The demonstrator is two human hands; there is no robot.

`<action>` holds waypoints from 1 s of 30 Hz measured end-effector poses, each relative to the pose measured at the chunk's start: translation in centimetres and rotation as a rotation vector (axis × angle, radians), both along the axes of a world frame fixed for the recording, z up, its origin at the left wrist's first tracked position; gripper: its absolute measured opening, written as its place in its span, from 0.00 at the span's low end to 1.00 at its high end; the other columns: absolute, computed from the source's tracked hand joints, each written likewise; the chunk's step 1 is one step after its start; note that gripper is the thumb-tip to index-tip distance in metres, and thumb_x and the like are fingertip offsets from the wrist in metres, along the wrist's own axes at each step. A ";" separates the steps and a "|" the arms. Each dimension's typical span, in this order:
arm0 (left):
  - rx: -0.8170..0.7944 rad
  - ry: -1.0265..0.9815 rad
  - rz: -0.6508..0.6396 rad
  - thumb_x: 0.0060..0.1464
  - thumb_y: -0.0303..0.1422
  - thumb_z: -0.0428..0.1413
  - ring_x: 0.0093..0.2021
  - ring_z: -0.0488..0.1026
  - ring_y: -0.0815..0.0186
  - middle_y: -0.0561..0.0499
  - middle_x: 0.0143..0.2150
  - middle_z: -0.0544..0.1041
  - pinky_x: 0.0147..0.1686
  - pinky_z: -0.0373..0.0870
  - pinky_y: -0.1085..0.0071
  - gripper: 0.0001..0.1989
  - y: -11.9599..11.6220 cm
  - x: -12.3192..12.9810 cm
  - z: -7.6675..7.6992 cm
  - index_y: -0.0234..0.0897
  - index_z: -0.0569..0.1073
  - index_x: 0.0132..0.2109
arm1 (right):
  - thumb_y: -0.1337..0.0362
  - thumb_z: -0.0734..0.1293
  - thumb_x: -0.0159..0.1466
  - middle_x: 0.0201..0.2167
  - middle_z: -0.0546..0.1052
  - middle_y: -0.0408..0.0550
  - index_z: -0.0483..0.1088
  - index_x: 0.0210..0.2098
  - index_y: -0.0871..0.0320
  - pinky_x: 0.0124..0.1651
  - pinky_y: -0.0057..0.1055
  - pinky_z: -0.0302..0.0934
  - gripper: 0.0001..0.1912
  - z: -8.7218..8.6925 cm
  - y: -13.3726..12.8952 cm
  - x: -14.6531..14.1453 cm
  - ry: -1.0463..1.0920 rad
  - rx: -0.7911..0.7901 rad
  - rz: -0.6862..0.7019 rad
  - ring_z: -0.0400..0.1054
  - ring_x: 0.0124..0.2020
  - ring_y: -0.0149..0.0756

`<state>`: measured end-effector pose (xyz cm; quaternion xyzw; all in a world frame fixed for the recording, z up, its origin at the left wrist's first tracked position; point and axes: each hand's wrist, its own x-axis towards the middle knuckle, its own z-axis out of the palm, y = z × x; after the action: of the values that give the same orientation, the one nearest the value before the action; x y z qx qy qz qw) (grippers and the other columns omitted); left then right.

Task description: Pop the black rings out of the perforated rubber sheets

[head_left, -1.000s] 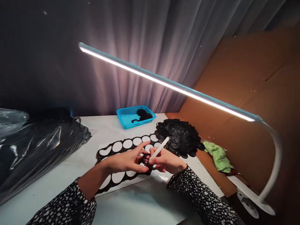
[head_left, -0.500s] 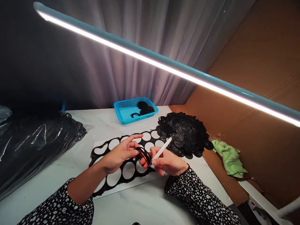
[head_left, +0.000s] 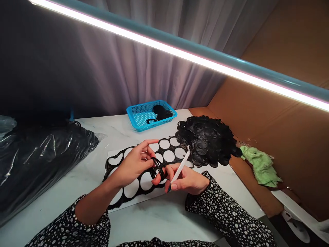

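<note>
Several thin black rings (head_left: pixel 158 168), loosely bunched, hang between my hands. My left hand (head_left: pixel 136 163) pinches them at their upper left, its index finger stretched out above. My right hand (head_left: pixel 186 178) grips a slim white pen-like tool (head_left: pixel 180 168) between thumb and fingers, its dark tip pointing down. Fingers of this hand also reach to the rings' lower edge; whether they hold them is unclear. Under both hands lies a black sheet (head_left: pixel 140 178) full of round holes, on a white board showing through. A big heap of black discs and rings (head_left: pixel 208 140) lies beyond my right hand.
A blue plastic basket (head_left: pixel 131 118) with black pieces stands at the back of the white table (head_left: pixel 144 219). Left is a large clear bag (head_left: pixel 46 157) of black material. A green cloth (head_left: pixel 260 166) lies by the cardboard wall at right. A lit tube lamp (head_left: pixel 174 46) crosses above.
The view has shifted slightly, with the lamp higher in the frame. My right hand has turned the white tool so that its dark lower tip shows. The rings stay between my hands.
</note>
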<state>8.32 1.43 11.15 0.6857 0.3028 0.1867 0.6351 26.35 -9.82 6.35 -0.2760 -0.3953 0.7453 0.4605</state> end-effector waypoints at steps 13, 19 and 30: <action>-0.441 -0.238 -0.116 0.55 0.26 0.56 0.41 0.75 0.62 0.50 0.36 0.77 0.49 0.66 0.62 0.34 -0.8 -0.5 1.5 0.39 0.56 0.67 | 0.66 0.73 0.56 0.34 0.71 0.42 0.63 0.29 0.56 0.33 0.21 0.60 0.13 -0.2 0.5 -0.9 0.394 -0.213 -0.248 0.69 0.39 0.29; -0.824 -0.544 0.120 0.59 0.30 0.52 0.53 0.74 0.55 0.38 0.52 0.76 0.55 0.65 0.56 0.33 -1.4 -0.1 1.8 0.35 0.51 0.69 | 0.65 0.72 0.57 0.43 0.72 0.45 0.64 0.29 0.56 0.40 0.25 0.63 0.10 -0.6 0.7 -1.1 0.419 -0.176 -0.328 0.67 0.47 0.32; -0.841 -0.586 0.274 0.55 0.26 0.53 0.42 0.77 0.59 0.37 0.48 0.75 0.48 0.72 0.60 0.20 1.4 -0.2 0.5 0.32 0.65 0.55 | 0.61 0.74 0.54 0.61 0.65 0.50 0.67 0.23 0.59 0.29 0.29 0.58 0.13 -2.1 2.0 -1.9 -0.255 -0.040 -0.510 0.64 0.29 0.27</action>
<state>8.15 2.84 11.65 0.2449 0.2482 0.3140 0.8831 24.46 -7.82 4.28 -0.4672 -0.3532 0.5721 0.5742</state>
